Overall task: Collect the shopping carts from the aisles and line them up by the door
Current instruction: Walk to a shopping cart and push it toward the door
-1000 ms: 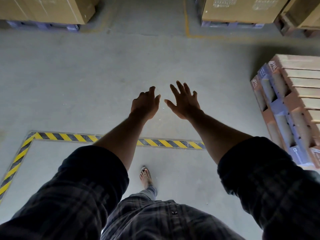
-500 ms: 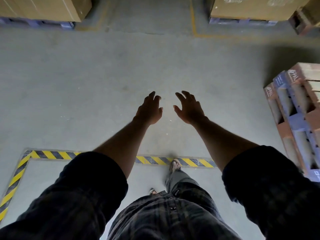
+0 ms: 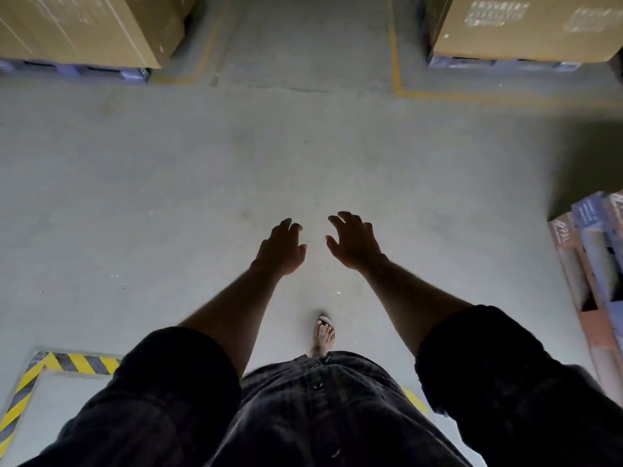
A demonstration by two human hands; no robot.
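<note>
Where dark sleeves (image 3: 161,399) fill the lower edge of the frame, yellow-and-black tape (image 3: 84,364) is seen on the floor (image 3: 236,163) at the lower left, and a sandalled foot (image 3: 324,333) at the lower centre. Higher, at the centre, the left grip (image 3: 281,252) and right grip (image 3: 354,246) are held out side by side, apart, with fingers loosely bent and nothing held. Where the shopping carts lie relative to either grip cannot be told. Stacked pallets (image 3: 593,264) are seen at the right edge, and cartons (image 3: 84,28) at the upper corners.

Left hand (image 3: 281,249) and right hand (image 3: 354,242) outstretched, empty, fingers loosely curled, above concrete floor (image 3: 202,183); sandalled foot (image 3: 323,333) below; cardboard boxes (image 3: 84,25) ahead.
</note>
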